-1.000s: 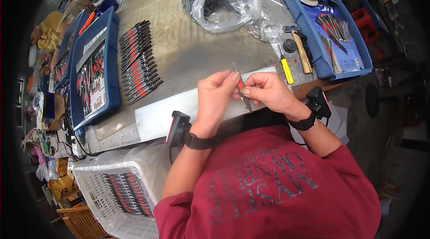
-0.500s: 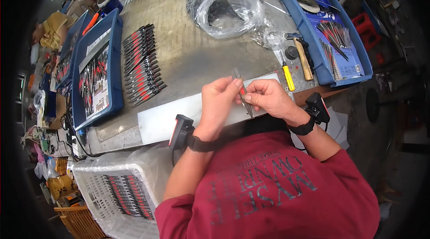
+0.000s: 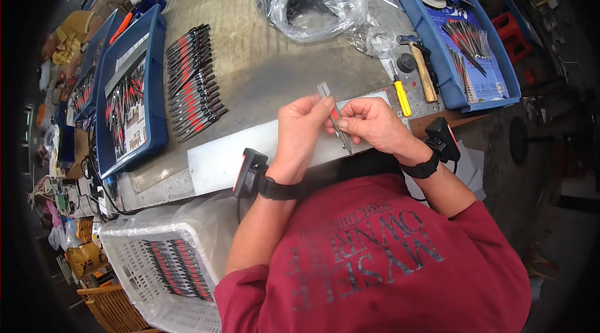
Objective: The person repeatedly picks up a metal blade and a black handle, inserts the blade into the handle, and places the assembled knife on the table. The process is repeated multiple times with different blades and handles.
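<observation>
Both hands meet over a white board [image 3: 234,155] at the table's near edge. Between them is a slim grey pointed tool with a red section [image 3: 344,138], slanting with its pointed end toward me. My left hand [image 3: 299,130] pinches its upper part between thumb and fingers. Lower down, my right hand [image 3: 378,125] is closed on the same tool with its fingertips. The fingers cover part of its middle. Left of the board, similar black-and-red tools [image 3: 194,99] lie side by side in a long row.
Blue trays of tools stand at left [image 3: 161,77] and right [image 3: 459,92]. By the right tray lie a hammer [image 3: 425,77] and a yellow-handled screwdriver [image 3: 402,97]. A clear plastic bag [image 3: 337,14] rests farther back. A white crate [image 3: 134,270] holding tool rows sits lower left.
The tool has turned slightly in my fingers, and two flat grey strips now show at its upper end. Both hands keep their pinch; the whole view has shifted slightly.
</observation>
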`<move>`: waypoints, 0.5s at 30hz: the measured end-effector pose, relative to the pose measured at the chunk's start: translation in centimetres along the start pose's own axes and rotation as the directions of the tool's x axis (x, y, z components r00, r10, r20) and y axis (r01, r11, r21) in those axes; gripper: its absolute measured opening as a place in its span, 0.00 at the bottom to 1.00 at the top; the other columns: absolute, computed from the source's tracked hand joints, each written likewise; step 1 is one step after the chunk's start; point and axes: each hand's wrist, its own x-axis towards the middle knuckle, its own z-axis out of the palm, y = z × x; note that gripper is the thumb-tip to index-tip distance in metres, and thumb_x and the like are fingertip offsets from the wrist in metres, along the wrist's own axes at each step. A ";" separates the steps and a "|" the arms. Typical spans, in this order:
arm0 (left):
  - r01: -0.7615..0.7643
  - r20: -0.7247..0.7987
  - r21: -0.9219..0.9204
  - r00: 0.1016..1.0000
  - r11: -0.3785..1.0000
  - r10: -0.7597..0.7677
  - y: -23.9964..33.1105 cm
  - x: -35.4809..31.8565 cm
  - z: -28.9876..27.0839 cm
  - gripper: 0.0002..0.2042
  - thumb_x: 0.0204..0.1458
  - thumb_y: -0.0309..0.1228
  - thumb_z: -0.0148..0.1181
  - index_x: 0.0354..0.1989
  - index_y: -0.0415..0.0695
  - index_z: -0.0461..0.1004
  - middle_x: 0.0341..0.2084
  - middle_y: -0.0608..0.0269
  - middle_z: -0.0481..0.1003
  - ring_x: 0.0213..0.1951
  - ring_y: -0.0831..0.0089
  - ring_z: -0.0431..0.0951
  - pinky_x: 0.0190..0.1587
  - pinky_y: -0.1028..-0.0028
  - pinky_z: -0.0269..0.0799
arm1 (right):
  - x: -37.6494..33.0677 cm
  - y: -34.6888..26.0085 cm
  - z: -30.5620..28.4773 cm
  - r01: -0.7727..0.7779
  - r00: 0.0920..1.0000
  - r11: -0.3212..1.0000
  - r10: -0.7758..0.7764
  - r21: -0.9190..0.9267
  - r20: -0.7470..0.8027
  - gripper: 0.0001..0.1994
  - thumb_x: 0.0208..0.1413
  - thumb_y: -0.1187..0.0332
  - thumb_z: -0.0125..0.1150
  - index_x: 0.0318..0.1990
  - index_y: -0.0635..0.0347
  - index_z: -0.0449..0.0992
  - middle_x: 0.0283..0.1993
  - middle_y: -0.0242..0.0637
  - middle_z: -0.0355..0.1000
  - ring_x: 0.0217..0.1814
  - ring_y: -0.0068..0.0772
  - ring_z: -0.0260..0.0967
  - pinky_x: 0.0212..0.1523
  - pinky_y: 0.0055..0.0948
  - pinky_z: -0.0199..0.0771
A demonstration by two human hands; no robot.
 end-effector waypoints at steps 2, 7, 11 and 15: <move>0.003 -0.009 0.000 1.000 1.000 -0.003 0.0 -0.1 0.0 0.07 0.54 0.29 0.59 0.30 0.38 0.75 0.21 0.68 0.73 0.21 0.83 0.70 0.24 0.83 0.68 | -0.1 -0.2 -0.3 -0.026 1.000 0.998 0.026 -0.052 0.012 0.08 0.56 0.69 0.57 0.38 0.64 0.77 0.32 0.27 0.74 0.27 0.12 0.65 0.25 0.17 0.64; -0.009 -0.006 -0.005 1.000 1.000 0.008 0.0 -0.1 0.1 0.07 0.54 0.29 0.59 0.30 0.38 0.75 0.20 0.68 0.73 0.20 0.83 0.70 0.24 0.83 0.68 | -0.1 -0.2 -0.1 -0.027 1.000 1.000 0.027 -0.009 0.013 0.08 0.56 0.68 0.57 0.38 0.64 0.77 0.32 0.27 0.74 0.28 0.12 0.65 0.25 0.16 0.64; -0.007 -0.009 -0.015 1.000 1.000 0.007 -0.1 -0.1 0.1 0.07 0.54 0.29 0.59 0.29 0.38 0.75 0.20 0.68 0.73 0.20 0.83 0.70 0.24 0.83 0.68 | -0.2 -0.2 0.1 -0.012 1.000 1.000 0.012 0.000 -0.020 0.06 0.57 0.70 0.57 0.35 0.63 0.75 0.25 0.25 0.70 0.22 0.11 0.61 0.23 0.13 0.61; -0.017 -0.004 -0.011 1.000 1.000 0.017 -0.2 0.0 0.0 0.07 0.54 0.29 0.59 0.29 0.38 0.75 0.20 0.68 0.73 0.20 0.83 0.70 0.24 0.83 0.68 | -0.2 -0.2 0.3 -0.013 1.000 1.000 0.013 0.001 -0.023 0.06 0.57 0.70 0.57 0.35 0.63 0.75 0.25 0.25 0.69 0.21 0.11 0.61 0.23 0.14 0.61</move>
